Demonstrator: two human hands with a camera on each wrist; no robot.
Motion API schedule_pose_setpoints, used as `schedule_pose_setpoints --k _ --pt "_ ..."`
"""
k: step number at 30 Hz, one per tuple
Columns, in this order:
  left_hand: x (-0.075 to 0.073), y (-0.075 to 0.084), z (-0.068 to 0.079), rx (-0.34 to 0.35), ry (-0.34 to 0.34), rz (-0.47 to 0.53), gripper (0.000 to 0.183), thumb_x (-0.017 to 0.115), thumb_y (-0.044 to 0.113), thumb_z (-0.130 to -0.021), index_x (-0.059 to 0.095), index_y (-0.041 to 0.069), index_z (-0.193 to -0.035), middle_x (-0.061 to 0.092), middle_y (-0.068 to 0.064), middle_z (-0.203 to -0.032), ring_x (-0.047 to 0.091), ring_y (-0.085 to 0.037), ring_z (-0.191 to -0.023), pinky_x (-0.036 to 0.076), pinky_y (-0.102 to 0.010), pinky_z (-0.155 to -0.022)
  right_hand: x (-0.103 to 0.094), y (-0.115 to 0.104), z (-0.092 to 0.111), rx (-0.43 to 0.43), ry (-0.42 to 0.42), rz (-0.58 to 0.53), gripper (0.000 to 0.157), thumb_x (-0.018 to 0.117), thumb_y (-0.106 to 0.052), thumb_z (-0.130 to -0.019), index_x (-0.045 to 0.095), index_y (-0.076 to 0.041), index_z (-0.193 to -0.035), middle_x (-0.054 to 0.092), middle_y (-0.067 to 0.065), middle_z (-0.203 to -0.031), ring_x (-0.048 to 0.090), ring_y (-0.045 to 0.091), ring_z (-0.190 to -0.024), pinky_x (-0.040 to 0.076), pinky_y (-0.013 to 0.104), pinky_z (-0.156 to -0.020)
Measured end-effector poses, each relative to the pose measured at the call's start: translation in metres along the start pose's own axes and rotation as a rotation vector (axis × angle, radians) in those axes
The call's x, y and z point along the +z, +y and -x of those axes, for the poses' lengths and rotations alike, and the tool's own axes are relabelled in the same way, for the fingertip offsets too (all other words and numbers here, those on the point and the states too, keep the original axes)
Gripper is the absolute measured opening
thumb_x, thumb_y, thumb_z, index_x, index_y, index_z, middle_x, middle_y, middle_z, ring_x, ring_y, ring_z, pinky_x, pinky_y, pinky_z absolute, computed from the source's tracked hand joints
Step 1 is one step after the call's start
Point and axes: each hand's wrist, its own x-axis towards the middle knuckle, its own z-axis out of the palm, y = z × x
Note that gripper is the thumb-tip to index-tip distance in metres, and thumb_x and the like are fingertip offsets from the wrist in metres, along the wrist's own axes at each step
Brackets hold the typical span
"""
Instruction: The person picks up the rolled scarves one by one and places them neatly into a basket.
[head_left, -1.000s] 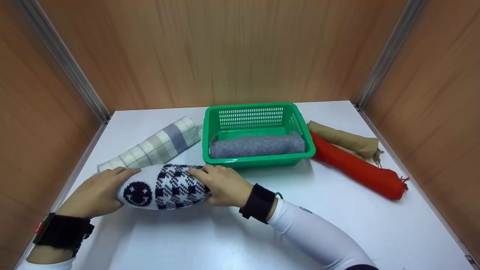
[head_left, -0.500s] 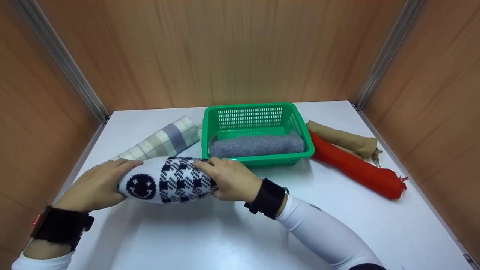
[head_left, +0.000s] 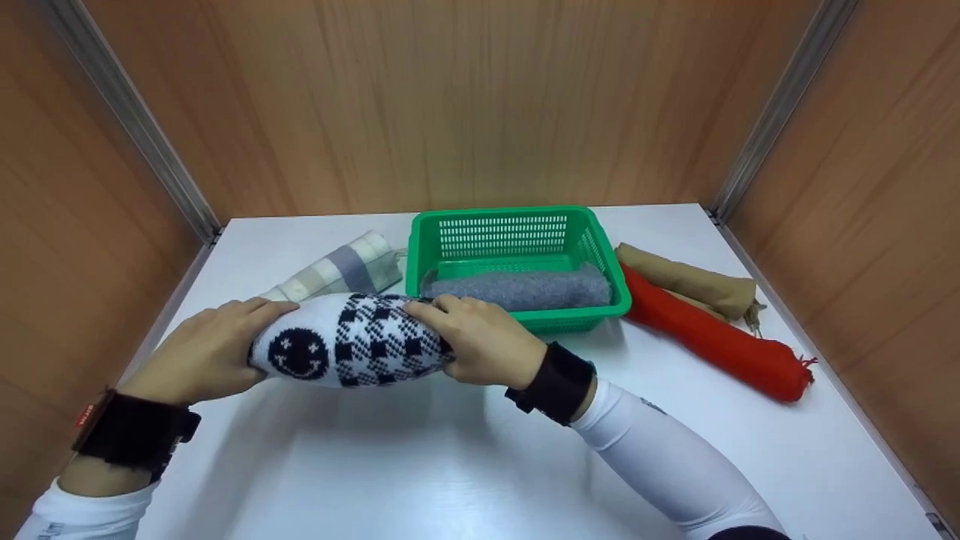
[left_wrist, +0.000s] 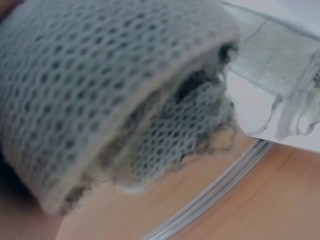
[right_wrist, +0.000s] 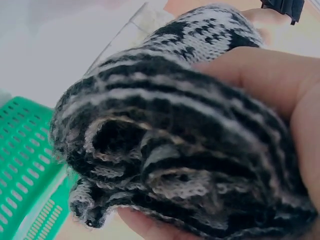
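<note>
A rolled knit scarf point(head_left: 375, 341), white with a black check and a smiley face, is held up off the white table between both hands. My left hand point(head_left: 214, 349) grips its left end. Around the right end curl the fingers and thumb of my right hand point(head_left: 487, 337). In the right wrist view the scarf's coiled layers point(right_wrist: 175, 170) show at the end. The left wrist view shows the knit point(left_wrist: 100, 90) of the other end close up. Just behind the scarf stands a green basket point(head_left: 517, 322) with a grey rolled scarf point(head_left: 525, 290) lying along its front side.
A plaid rolled cloth point(head_left: 349, 270) lies left of the basket, partly hidden by the held scarf. On the right, a red rolled scarf point(head_left: 712, 334) lies beside a tan one point(head_left: 690, 277). Wooden panels point(head_left: 480, 105) enclose the table point(head_left: 420, 465) at the back and sides.
Both hands have lifted the checked scarf and carried it a little right and away from me, toward the basket. It now covers more of the plaid cloth. The basket and other rolls have not moved.
</note>
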Motion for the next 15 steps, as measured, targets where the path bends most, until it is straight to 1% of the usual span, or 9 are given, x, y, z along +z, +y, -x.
schedule_pose_setpoints --k 5,9,15 --pt "-0.004 0.005 -0.008 0.000 -0.005 -0.027 0.072 0.092 0.021 -0.080 0.064 0.012 -0.145 0.073 -0.019 -0.128 0.071 -0.043 -0.112 0.057 -0.068 -0.088 -0.006 0.006 0.001 0.003 0.010 -0.022 0.080 0.089 -0.009 -0.084 0.054 -0.013 -0.156 0.071 0.017 -0.124 0.075 0.034 -0.110 0.065 0.050 -0.093" --pt "-0.006 0.008 -0.013 0.001 0.001 -0.042 0.072 0.092 0.019 -0.080 0.063 0.010 -0.145 0.072 -0.020 -0.130 0.071 -0.044 -0.112 0.057 -0.068 -0.088 -0.011 0.012 0.001 0.012 0.011 -0.039 0.081 0.089 -0.008 -0.085 0.054 -0.014 -0.157 0.070 0.018 -0.128 0.074 0.035 -0.115 0.064 0.051 -0.097" --pt "-0.006 0.014 -0.023 0.006 0.024 -0.053 0.072 0.091 0.017 -0.079 0.063 0.008 -0.144 0.073 -0.019 -0.128 0.070 -0.042 -0.110 0.057 -0.066 -0.088 -0.018 0.022 0.002 0.036 0.013 -0.060 0.078 0.089 -0.011 -0.088 0.054 -0.014 -0.158 0.070 0.017 -0.129 0.072 0.035 -0.116 0.061 0.051 -0.103"
